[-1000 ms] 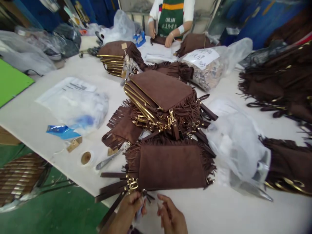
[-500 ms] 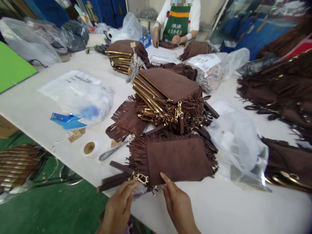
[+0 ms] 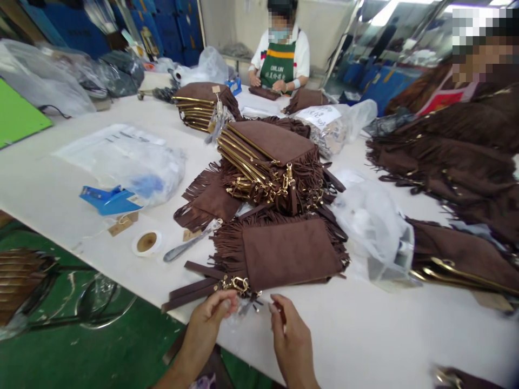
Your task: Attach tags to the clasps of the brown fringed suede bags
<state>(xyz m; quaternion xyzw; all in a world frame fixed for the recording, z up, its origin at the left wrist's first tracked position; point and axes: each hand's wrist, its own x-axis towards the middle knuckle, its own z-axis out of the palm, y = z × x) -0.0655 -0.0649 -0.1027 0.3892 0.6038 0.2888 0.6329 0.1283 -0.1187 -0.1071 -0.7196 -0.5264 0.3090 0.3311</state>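
Observation:
A brown suede fringed bag [image 3: 290,251] lies flat near the table's front edge. At its lower left corner are a gold clasp [image 3: 240,284], brown straps [image 3: 194,292] and a wrinkled bit of clear plastic [image 3: 243,313]. My left hand [image 3: 211,316] is just below the clasp, thumb and fingers pinched together at the clear plastic. My right hand [image 3: 290,335] hovers just below the bag's lower edge, apart from it, its fingers curled in and thumb close to the index finger. Whatever the right fingertips hold, if anything, is too small to make out.
Behind the bag rises a stack of similar bags [image 3: 267,143]. To the left are a tape roll [image 3: 146,243], a cardboard tag [image 3: 122,223] and a blue tape dispenser [image 3: 109,200]. Clear plastic bags [image 3: 368,227] lie right. A co-worker [image 3: 279,67] works across the table.
My right hand has drawn back from the bag's lower edge and its fingers have curled. The left hand stays beside the clasp. The view has tilted up and turned right.

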